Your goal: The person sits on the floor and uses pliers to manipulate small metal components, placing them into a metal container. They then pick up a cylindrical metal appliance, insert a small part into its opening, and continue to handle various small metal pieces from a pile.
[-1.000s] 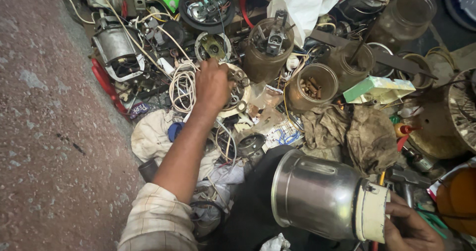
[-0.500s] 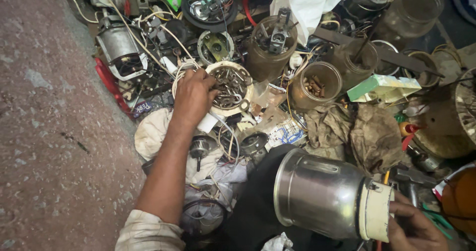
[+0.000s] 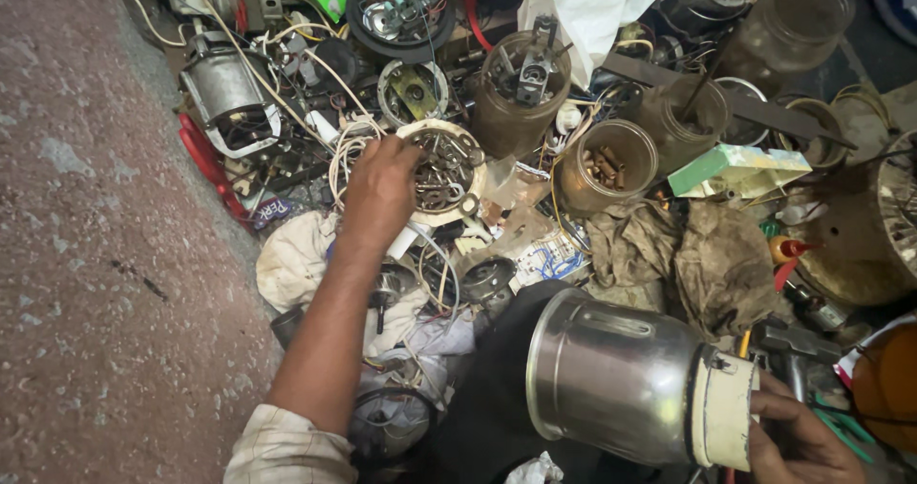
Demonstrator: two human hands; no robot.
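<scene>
Clutter of motor parts, jars, wires and rags covers the ground beside a bare stretch of reddish floor (image 3: pixel 86 283). Biggest among the things in hand is a steel jar (image 3: pixel 611 374), lying on its side low in the view with its open mouth toward the left and its cream plastic base (image 3: pixel 723 408) toward the right. The right hand (image 3: pixel 798 441) grips that base from the lower right corner, fingers wrapped round its edge. Above it lie crumpled brown rags (image 3: pixel 688 255), with a green and white box (image 3: pixel 735 169) just past them. Higher up stand several brown jars, one (image 3: pixel 607 164) holding small rusty pieces. The left hand (image 3: pixel 382 193) reaches out over a white cloth (image 3: pixel 291 264) and rests on the near rim of a round white dish (image 3: pixel 441 171) full of small metal rings and screws, fingers curled down into it; whether they pinch any piece cannot be told
</scene>
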